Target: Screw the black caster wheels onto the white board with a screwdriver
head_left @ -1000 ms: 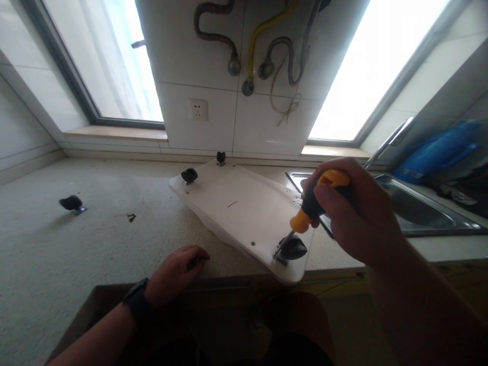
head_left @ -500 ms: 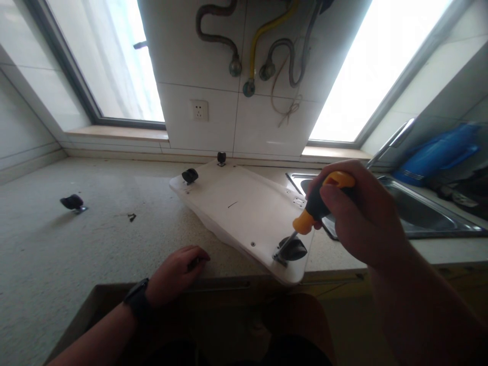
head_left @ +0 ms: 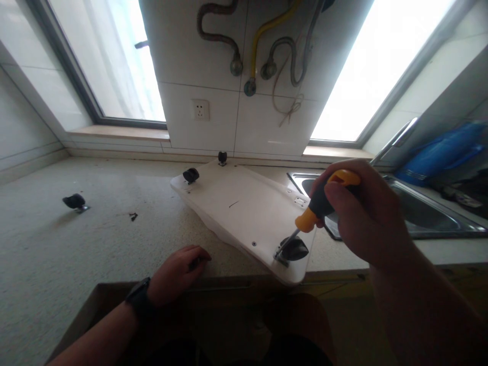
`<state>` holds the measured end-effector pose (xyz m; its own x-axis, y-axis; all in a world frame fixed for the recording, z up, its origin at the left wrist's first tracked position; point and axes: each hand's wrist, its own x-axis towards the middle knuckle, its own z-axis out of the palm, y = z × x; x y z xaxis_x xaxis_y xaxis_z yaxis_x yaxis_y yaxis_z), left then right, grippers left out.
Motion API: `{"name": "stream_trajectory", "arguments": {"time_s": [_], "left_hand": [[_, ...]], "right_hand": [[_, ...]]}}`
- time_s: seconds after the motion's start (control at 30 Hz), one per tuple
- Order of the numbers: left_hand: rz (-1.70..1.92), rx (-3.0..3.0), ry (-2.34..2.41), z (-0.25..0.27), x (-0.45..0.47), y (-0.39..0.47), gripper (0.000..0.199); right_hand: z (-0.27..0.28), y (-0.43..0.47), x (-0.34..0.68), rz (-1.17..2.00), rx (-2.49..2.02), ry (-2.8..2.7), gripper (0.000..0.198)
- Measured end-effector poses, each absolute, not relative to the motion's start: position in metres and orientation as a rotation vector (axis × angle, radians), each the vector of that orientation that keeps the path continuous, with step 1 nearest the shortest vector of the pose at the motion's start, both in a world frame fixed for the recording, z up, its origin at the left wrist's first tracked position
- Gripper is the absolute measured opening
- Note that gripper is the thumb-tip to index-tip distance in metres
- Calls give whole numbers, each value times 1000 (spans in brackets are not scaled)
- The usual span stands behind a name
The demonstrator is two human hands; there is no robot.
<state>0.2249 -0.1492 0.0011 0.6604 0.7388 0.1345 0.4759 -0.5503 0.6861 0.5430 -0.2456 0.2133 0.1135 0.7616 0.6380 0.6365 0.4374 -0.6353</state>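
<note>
My right hand [head_left: 368,213] is wrapped round a yellow and black screwdriver [head_left: 320,208]. Its shaft slants down to the mounting plate of a black caster wheel [head_left: 294,249] at the near right corner of a white, rounded board-like piece [head_left: 229,203]. Two more casters, one at the left corner [head_left: 191,175] and one at the far corner [head_left: 222,156], stand on the same piece. A bare screw-hole plate [head_left: 301,202] shows at its right corner. My left hand [head_left: 181,274] rests curled at the counter edge; whatever its fingers hold is hidden.
On the speckled counter [head_left: 99,244] lie a loose caster [head_left: 75,202] and a few small screws [head_left: 133,216]. A steel sink [head_left: 430,208] is to the right, with a blue object [head_left: 442,152] behind it. Pipes [head_left: 249,51] and a socket [head_left: 201,110] are on the wall.
The view has shifted very slightly. My right hand has turned a little on the screwdriver, whose tip stays at the caster plate. My left hand has stayed put.
</note>
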Motion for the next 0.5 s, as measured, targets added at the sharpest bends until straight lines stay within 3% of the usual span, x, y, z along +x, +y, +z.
{"name": "stream_trajectory", "arguments": {"time_s": [0.5], "left_hand": [[545, 2279, 937, 1, 226, -149, 21]], "right_hand": [[209, -245, 549, 112, -1261, -1649, 11]]}}
